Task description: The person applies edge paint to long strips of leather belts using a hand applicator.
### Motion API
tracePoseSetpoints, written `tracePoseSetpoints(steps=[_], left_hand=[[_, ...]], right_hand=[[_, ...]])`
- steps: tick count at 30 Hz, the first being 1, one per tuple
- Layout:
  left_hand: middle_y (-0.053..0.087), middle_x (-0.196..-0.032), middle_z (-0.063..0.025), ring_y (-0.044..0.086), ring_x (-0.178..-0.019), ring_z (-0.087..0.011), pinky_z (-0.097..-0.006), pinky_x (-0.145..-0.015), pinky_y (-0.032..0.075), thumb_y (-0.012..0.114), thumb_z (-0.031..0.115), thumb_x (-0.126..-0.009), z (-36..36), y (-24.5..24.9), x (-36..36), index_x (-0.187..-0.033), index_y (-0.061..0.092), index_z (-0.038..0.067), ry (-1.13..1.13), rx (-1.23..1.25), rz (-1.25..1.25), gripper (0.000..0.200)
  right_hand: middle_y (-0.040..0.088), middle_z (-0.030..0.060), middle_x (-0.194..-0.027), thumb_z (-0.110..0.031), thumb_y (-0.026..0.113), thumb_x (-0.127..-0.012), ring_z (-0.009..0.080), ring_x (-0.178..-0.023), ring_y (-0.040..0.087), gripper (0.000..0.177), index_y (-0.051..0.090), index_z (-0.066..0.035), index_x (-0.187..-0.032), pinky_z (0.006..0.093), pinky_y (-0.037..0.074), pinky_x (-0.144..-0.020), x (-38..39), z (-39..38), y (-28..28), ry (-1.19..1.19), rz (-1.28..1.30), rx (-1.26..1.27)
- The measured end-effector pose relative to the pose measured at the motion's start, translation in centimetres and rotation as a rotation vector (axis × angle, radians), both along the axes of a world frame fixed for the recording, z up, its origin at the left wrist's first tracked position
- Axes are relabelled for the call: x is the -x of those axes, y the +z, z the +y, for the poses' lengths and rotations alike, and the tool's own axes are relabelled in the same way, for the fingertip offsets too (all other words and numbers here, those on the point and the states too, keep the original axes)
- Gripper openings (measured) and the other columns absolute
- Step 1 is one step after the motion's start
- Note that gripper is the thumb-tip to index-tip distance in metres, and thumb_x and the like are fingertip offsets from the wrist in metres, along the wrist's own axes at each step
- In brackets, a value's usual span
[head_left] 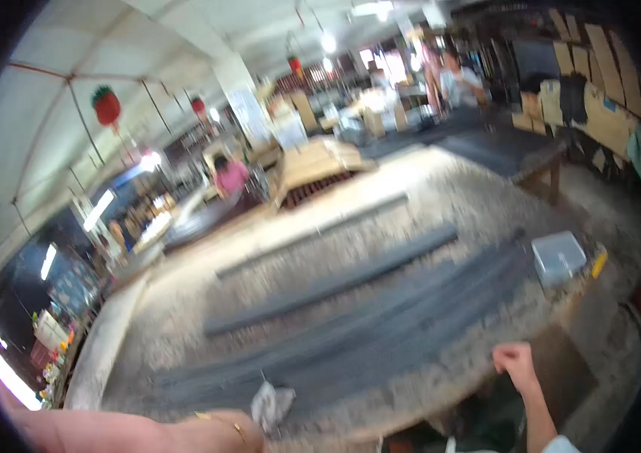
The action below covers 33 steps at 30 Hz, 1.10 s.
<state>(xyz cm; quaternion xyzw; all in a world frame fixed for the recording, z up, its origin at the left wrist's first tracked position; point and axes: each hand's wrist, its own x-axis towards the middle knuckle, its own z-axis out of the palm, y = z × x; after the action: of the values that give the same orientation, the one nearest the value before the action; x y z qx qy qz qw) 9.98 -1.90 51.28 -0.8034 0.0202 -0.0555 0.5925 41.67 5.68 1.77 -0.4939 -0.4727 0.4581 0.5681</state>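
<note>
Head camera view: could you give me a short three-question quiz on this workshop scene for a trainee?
1. True or false: the right hand is closed in a fist.
2. What lies along the table? A long dark strips; B plates; C bottles.
3. Fill in: the crumpled white cloth lies nearest the ___ hand.
Key: 1 true; 2 A; 3 left, meaning the left hand.
</note>
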Motion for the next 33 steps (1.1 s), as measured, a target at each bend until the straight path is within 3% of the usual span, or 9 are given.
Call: tracePoseSetpoints(steps=[3,4,5,10,15,23,27,29,33], left_hand=[[0.034,-0.149,-0.0185,0.049,-0.131,-0.0274,-0.0334,-0.110,0.044,0.053,0.030,-0.102,-0.3,0.6,5.1,-0.145,0.020,0.007,-0.060,-0.200,-0.058,0.060],[0.035,-0.148,-0.0188,0.050,-0.130,-0.0277,-0.0336,-0.110,0.045,0.053,0.029,-0.102,-0.1,0.0,6.6,-0.145,0.021,0.006,-0.066,-0.233,-0.091,0.058],[0.037,-0.147,-0.0192,0.050,-0.130,-0.0281,-0.0338,-0.109,0.045,0.053,0.028,-0.102,0.0,-0.5,8.2,-0.144,0.023,0.005,-0.067,-0.244,-0.112,0.056],[0.043,-0.143,-0.0207,0.054,-0.125,-0.0296,-0.0347,-0.106,0.048,0.051,0.023,-0.103,0.6,-9.6,10.5,-0.139,0.031,0.002,-0.071,0.015,-0.351,0.046],[0.049,-0.138,-0.0222,0.058,-0.121,-0.0312,-0.0357,-0.102,0.050,0.050,0.018,-0.103,5.3,-15.1,6.2,-0.134,0.040,-0.002,-0.179,0.457,-0.428,0.038],[0.059,-0.131,-0.0247,0.064,-0.114,-0.0338,-0.0371,-0.097,0.054,0.047,0.010,-0.104,5.6,-20.6,10.7,-0.126,0.053,-0.007,-0.234,0.674,-0.678,0.029],[0.065,-0.127,-0.0259,0.067,-0.111,-0.0350,-0.0378,-0.095,0.056,0.046,0.006,-0.105,8.2,-21.5,9.2,-0.123,0.060,-0.010,-0.238,0.694,-0.731,0.027],[0.070,-0.118,-0.0146,0.068,-0.107,-0.0241,-0.0372,-0.090,0.055,0.072,0.008,-0.093,10.0,-26.0,8.3,-0.120,0.066,-0.006,0.036,0.491,-0.937,0.032],[0.068,-0.115,-0.0204,0.063,-0.111,-0.0372,-0.0447,-0.094,0.050,0.070,0.018,-0.096,11.6,-34.7,21.4,-0.123,0.064,-0.002,0.924,0.479,-1.094,0.034]], right_hand=[[0.067,0.0102,-0.071,0.002,0.073,-0.084,0.0124,-0.064,0.059,0.008,0.076,0.006,-0.091,0.0323,0.050,-0.059,-0.2,-0.1,-1.9,-0.124,0.098,0.168],[0.065,0.0065,-0.068,0.000,0.069,-0.086,0.0112,-0.062,0.059,0.008,0.070,0.006,-0.080,0.0285,0.049,-0.059,0.7,-0.5,0.4,-0.151,0.066,0.209],[0.075,0.0114,-0.103,-0.009,0.072,-0.093,0.0220,-0.096,0.070,0.020,0.075,0.002,-0.110,0.0369,0.056,-0.087,0.8,-1.8,2.9,-0.078,-0.189,0.222],[0.058,0.0045,-0.067,0.001,0.066,-0.083,0.0124,-0.064,0.058,0.015,0.061,0.002,-0.069,0.0294,0.047,-0.058,-0.9,-1.3,-0.2,-0.042,0.011,-0.063],[0.066,0.0054,-0.082,0.003,0.065,-0.095,0.0130,-0.068,0.063,0.003,0.065,0.004,-0.098,0.0269,0.052,-0.063,-0.9,-1.7,0.0,-0.248,0.102,0.124],[0.059,0.0027,-0.078,-0.005,0.071,-0.095,0.0125,-0.066,0.056,0.021,0.054,-0.005,-0.082,0.0292,0.047,-0.062,-3.5,-1.2,-2.2,-0.221,0.143,-0.026],[0.063,0.0022,-0.079,-0.008,0.074,-0.094,0.0106,-0.070,0.061,0.023,0.053,-0.009,-0.084,0.0233,0.052,-0.064,-5.4,-0.4,-4.8,-0.115,0.639,-0.065],[0.063,0.0021,-0.079,-0.007,0.074,-0.094,0.0105,-0.069,0.062,0.026,0.051,-0.010,-0.082,0.0231,0.052,-0.064,-6.2,-0.7,-5.7,-0.101,0.705,-0.074],[0.062,0.0021,-0.078,-0.005,0.074,-0.094,0.0109,-0.067,0.062,0.037,0.043,-0.013,-0.076,0.0220,0.051,-0.061,-7.6,-0.3,-7.3,-0.080,0.862,-0.137]])
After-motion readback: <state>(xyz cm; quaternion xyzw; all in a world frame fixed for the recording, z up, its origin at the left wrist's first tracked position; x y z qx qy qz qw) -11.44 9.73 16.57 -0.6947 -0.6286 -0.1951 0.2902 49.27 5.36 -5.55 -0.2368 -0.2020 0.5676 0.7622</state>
